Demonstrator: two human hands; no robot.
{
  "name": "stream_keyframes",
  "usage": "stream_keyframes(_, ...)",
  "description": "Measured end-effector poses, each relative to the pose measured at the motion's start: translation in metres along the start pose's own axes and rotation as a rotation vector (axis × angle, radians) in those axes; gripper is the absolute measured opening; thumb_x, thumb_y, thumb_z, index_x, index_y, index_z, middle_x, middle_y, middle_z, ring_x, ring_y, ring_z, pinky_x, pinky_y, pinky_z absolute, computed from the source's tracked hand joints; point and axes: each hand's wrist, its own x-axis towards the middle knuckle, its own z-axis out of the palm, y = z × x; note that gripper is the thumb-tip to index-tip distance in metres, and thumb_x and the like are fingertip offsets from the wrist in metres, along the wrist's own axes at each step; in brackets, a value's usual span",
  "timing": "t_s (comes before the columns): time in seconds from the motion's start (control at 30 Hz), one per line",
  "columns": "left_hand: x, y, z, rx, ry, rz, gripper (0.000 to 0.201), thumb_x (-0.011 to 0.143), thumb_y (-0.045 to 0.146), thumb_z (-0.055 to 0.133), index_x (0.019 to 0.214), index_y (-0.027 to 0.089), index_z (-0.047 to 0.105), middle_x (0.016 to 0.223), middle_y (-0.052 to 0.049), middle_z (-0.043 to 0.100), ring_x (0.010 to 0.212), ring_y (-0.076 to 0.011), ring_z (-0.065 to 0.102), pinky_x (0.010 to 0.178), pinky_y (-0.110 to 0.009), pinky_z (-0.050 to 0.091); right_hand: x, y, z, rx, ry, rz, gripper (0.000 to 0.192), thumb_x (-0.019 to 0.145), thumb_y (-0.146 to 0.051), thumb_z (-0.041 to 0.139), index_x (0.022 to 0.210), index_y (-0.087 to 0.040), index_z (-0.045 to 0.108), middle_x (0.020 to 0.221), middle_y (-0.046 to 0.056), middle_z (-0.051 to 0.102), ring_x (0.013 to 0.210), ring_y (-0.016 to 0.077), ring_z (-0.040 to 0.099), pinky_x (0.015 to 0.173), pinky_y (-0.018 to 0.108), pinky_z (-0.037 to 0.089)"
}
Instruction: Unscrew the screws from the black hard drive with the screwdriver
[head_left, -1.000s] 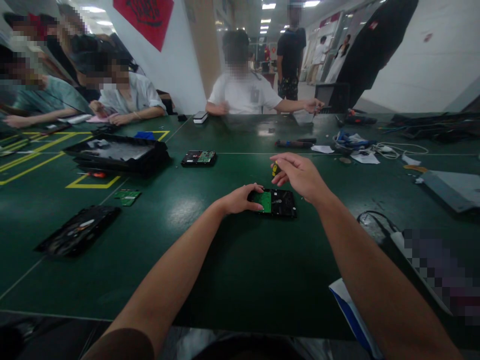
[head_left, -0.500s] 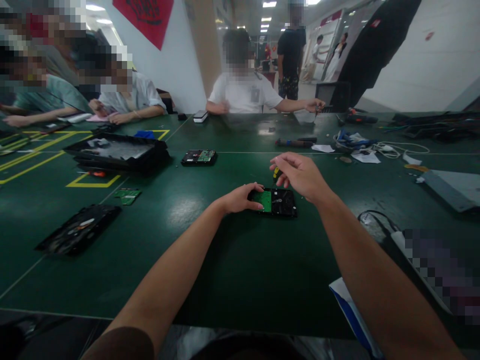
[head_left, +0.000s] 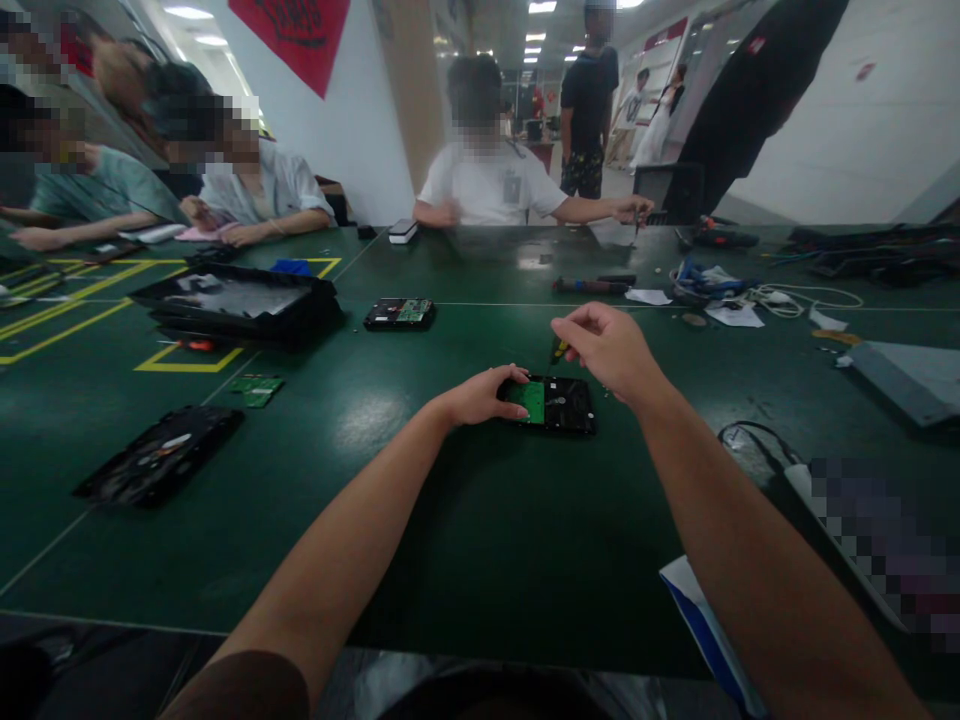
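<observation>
A black hard drive with a green circuit board (head_left: 568, 405) lies flat on the green table (head_left: 480, 540) in front of me. My left hand (head_left: 489, 396) grips its left end, with the thumb on the near side and the fingers at the far edge. Above the drive's far edge, my right hand (head_left: 604, 348) is closed on a screwdriver with a yellow and black handle (head_left: 559, 350). The tool points down toward the far edge of the drive. Whether its tip touches the drive I cannot tell. Tiny bits, perhaps screws, lie just right of the drive.
Left are another hard drive (head_left: 161, 455), a loose green circuit board (head_left: 257, 389) and a black tray (head_left: 240, 305). Farther off lies a third drive (head_left: 400, 313). Tools (head_left: 596, 284) and cables (head_left: 795, 297) are at the back right. A person in white (head_left: 487, 185) sits opposite.
My right hand has shifted slightly with the screwdriver, and its fingers look more tightly curled. My left hand and the hard drive stay in place.
</observation>
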Motion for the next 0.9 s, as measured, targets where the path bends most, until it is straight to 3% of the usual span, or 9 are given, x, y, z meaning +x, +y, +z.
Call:
stream_keyframes(0.2, 0.000, 0.002, 0.001, -0.002, 0.009, 0.001, 0.066, 0.076, 0.039, 0.079, 0.134, 0.018, 0.055, 0.154, -0.016, 0.047, 0.146, -0.0311, 0.040, 0.121, -0.049, 0.027, -0.003, -0.005, 0.002, 0.128, -0.144, -0.028, 0.036, 0.095, -0.054, 0.054, 0.101, -0.022, 0.069, 0.103, 0.008, 0.073, 0.059, 0.0130, 0.063, 0.052, 0.032, 0.048)
stream_keyframes(0.37, 0.000, 0.002, 0.001, -0.007, 0.012, 0.000, 0.068, 0.076, 0.040, 0.079, 0.135, 0.018, 0.055, 0.153, -0.016, 0.048, 0.146, -0.0308, 0.040, 0.121, -0.048, 0.027, -0.001, -0.003, 0.004, 0.199, -0.144, -0.017, 0.038, 0.097, -0.052, 0.053, 0.116, -0.022, 0.067, 0.097, 0.008, 0.071, 0.067, 0.0166, 0.068, 0.060, 0.034, 0.054)
stream_keyframes(0.53, 0.000, 0.002, 0.000, -0.011, 0.005, -0.002, 0.068, 0.076, 0.041, 0.079, 0.135, 0.018, 0.056, 0.155, -0.017, 0.046, 0.144, -0.0322, 0.042, 0.120, -0.050, 0.028, 0.001, 0.002, 0.001, 0.042, -0.050, -0.081, 0.034, 0.093, -0.054, 0.060, 0.102, -0.023, 0.071, 0.092, 0.006, 0.072, 0.069, 0.0161, 0.064, 0.058, 0.031, 0.048)
stream_keyframes(0.67, 0.000, 0.002, 0.001, -0.005, 0.015, -0.005, 0.067, 0.076, 0.039, 0.079, 0.135, 0.017, 0.055, 0.154, -0.018, 0.046, 0.144, -0.0316, 0.042, 0.121, -0.048, 0.027, 0.002, 0.005, 0.001, 0.021, 0.004, -0.028, 0.032, 0.088, -0.052, 0.065, 0.090, -0.021, 0.067, 0.084, 0.006, 0.072, 0.065, 0.0150, 0.062, 0.057, 0.030, 0.046)
stream_keyframes(0.9, 0.000, 0.000, 0.001, 0.012, 0.014, -0.001, 0.066, 0.076, 0.040, 0.079, 0.135, 0.019, 0.056, 0.153, -0.015, 0.048, 0.144, -0.0299, 0.043, 0.120, -0.046, 0.029, -0.002, -0.005, 0.001, 0.160, -0.152, -0.011, 0.035, 0.096, -0.052, 0.054, 0.108, -0.022, 0.067, 0.111, 0.009, 0.072, 0.060, 0.0130, 0.064, 0.053, 0.031, 0.050)
